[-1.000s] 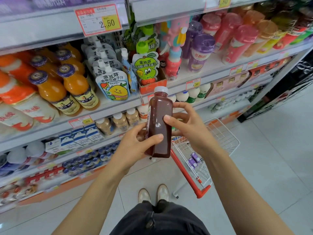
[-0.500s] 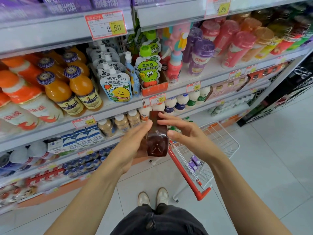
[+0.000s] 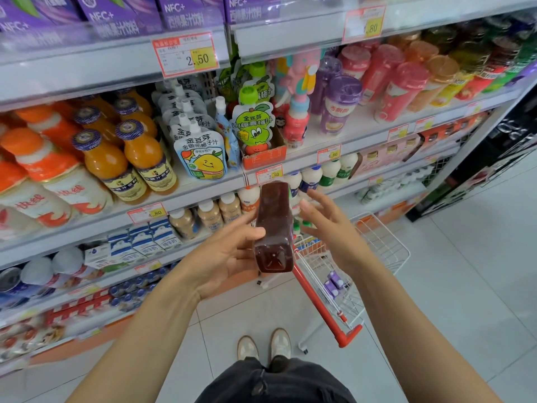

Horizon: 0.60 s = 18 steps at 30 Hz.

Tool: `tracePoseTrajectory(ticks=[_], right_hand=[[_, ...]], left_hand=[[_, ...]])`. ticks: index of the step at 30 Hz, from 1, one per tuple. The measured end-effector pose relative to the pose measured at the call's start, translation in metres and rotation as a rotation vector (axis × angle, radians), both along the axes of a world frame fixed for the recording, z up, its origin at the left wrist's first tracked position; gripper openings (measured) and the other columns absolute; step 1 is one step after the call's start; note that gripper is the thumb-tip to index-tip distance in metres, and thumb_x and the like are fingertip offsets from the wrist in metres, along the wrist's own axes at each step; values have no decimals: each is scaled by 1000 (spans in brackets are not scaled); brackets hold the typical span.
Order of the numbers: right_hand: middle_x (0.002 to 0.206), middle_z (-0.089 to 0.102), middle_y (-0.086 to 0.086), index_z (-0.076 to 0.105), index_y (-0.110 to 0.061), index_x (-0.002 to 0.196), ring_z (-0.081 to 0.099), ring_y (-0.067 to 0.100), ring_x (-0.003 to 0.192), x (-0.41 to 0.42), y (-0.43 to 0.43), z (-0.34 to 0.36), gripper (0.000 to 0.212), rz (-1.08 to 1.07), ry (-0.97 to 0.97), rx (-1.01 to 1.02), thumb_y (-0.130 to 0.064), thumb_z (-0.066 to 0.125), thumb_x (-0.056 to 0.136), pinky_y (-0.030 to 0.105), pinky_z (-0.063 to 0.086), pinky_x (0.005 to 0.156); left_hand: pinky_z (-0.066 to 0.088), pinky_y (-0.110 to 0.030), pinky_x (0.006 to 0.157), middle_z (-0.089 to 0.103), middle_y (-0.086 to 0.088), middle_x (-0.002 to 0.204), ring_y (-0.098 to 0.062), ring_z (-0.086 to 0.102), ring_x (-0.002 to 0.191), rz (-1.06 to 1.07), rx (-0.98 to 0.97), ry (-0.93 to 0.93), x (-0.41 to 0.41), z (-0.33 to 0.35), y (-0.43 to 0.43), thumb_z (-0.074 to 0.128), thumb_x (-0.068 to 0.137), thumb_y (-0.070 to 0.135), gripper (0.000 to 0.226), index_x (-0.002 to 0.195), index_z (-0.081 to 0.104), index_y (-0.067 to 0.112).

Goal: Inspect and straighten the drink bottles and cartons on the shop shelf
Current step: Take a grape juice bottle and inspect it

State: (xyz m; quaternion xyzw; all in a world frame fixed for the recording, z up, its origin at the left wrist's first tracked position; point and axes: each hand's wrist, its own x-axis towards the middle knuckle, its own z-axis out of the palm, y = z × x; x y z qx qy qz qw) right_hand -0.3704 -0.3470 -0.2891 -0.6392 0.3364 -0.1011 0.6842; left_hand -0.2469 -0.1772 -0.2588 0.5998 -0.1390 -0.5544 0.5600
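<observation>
The dark juice bottle (image 3: 273, 228), upright a moment ago, now lies tipped base-toward-us in the left hand (image 3: 229, 254), right hand (image 3: 328, 228) spread open beside it, so its underside is probably being checked.

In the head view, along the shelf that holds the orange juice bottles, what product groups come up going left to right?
Orange-capped white bottles → orange juice bottles → white lemon-print pouches → green apple-shaped pouches → purple cups → pink-red cups → orange-lidded cups.
</observation>
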Motion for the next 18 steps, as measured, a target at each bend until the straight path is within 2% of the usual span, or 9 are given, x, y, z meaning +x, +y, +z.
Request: tracePoseTrajectory(ticks=[2,4,6,8,10,12,15,17,18], right_hand=[[122,66,9,41,-14,147,69,21,100,4,-6,-3,78,51,-25,212,-49,67,82,39,55,90],[115,66,12,52,-10,137,68,21,94,8,-13,6,61,56,-85,257,-37,68,84,36,57,78],[113,65,7,62,-14,126,66,17,96,8,-18,18,49,38,-150,179,-32,73,82,35,57,78],[109,68,-1,65,-19,124,66,10,93,8,-19,34,51,22,-181,42,-32,81,77,26,55,70],[113,69,-1,62,-20,129,68,11,91,9,-19,49,62,-11,-204,-114,-29,82,71,22,54,69],[113,70,0,61,-21,129,68,12,96,11,-18,64,63,-11,-246,-277,-20,87,71,26,57,78],[109,70,-8,62,-33,115,66,3,96,11,-22,94,40,27,-285,-407,-23,80,81,22,55,81],[108,71,-3,66,-28,109,67,10,99,13,-32,115,17,55,-297,-391,-32,66,92,28,56,79],[105,72,-1,67,-25,107,67,13,99,14,-38,124,17,59,-300,-419,-35,62,95,31,56,81]], left_hand=[[57,-29,75,72,-9,117,-21,69,92,-50,-24,-11,-1,2,1,67,73,26,67,137,51,38],[58,-29,77,73,-6,117,-26,70,100,-91,-55,-24,-1,6,2,68,75,21,66,136,49,39],[58,-28,79,74,0,113,-25,71,104,-97,-93,-45,0,13,2,74,81,18,60,131,51,40],[57,-25,80,74,6,111,-15,70,104,-120,-138,-158,0,24,-3,72,83,26,45,122,58,42],[55,-19,76,73,9,109,-7,68,101,-119,-138,-385,-1,34,-12,73,79,37,38,117,65,41],[53,-18,76,74,10,103,-5,68,96,-41,-101,-623,-2,41,-21,77,76,42,40,115,68,37],[55,-26,77,75,14,97,-4,70,89,23,-114,-796,1,53,-32,83,78,32,35,111,69,33],[56,-28,77,74,20,95,-1,69,88,27,-120,-892,6,60,-38,87,72,35,39,105,68,39],[57,-29,80,73,24,95,1,68,88,33,-123,-954,8,63,-41,86,68,39,41,104,66,42]])
